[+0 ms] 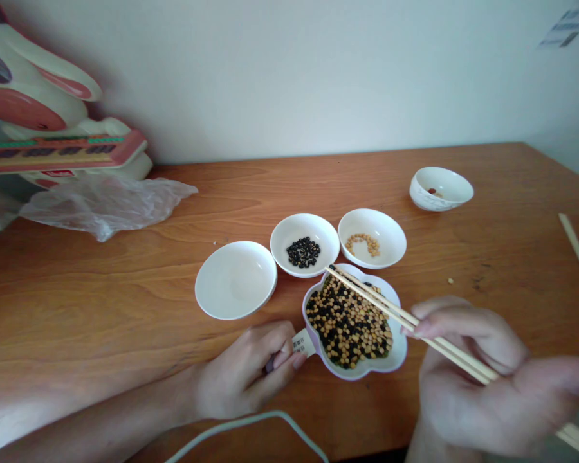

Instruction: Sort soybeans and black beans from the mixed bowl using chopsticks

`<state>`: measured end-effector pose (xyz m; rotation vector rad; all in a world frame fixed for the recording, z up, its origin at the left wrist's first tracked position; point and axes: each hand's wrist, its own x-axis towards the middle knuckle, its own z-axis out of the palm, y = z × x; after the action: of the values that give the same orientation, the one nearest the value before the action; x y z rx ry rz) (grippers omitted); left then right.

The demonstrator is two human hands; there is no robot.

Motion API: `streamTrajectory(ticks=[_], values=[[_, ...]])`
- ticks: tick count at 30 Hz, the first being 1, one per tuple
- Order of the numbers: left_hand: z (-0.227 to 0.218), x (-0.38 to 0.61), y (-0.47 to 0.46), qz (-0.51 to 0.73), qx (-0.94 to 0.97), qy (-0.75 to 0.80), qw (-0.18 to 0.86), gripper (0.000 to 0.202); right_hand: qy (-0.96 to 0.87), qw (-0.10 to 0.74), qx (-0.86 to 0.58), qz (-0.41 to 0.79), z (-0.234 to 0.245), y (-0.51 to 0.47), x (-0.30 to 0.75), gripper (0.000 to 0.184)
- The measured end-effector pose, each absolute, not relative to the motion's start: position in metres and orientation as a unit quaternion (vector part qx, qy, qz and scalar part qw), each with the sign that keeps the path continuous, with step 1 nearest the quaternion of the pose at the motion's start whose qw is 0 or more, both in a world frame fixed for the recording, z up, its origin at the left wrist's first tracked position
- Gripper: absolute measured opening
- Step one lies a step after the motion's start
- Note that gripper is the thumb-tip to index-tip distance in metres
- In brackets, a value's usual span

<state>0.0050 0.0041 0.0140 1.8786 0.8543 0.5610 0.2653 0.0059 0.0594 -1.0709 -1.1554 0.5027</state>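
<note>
My left hand is closed round the handle of a flower-shaped dish, white with a lilac rim, which has a printed label on the handle. Mixed black and yellow beans fill it. In my right hand is a pair of wooden chopsticks, reaching over the dish. A black bean is at their tips, close to the edge of a white bowl with black beans. Right beside that stands a white bowl with yellow beans.
A white bowl with nothing in it sits left. Farther back right is another bowl with small bits inside. A loose bean and a pale stick lie right; a plastic bag, toy keyboard and cable also show.
</note>
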Motion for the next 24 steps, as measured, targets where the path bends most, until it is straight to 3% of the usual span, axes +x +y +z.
streamTrajectory(ticks=[15, 22, 24], values=[[0.012, 0.004, 0.003, 0.229, 0.768, 0.353, 0.483, 0.027, -0.569, 0.614, -0.494, 0.233, 0.025, 0.014, 0.254, 0.06], [0.009, 0.003, 0.003, 0.227, 0.764, 0.353, 0.491, 0.027, -0.547, 0.638, -0.463, 0.281, 0.031, -0.007, 0.276, 0.072], [0.009, 0.003, 0.003, 0.227, 0.764, 0.351, 0.492, 0.027, -0.57, 0.607, -0.457, 0.311, 0.034, -0.014, 0.293, 0.078]])
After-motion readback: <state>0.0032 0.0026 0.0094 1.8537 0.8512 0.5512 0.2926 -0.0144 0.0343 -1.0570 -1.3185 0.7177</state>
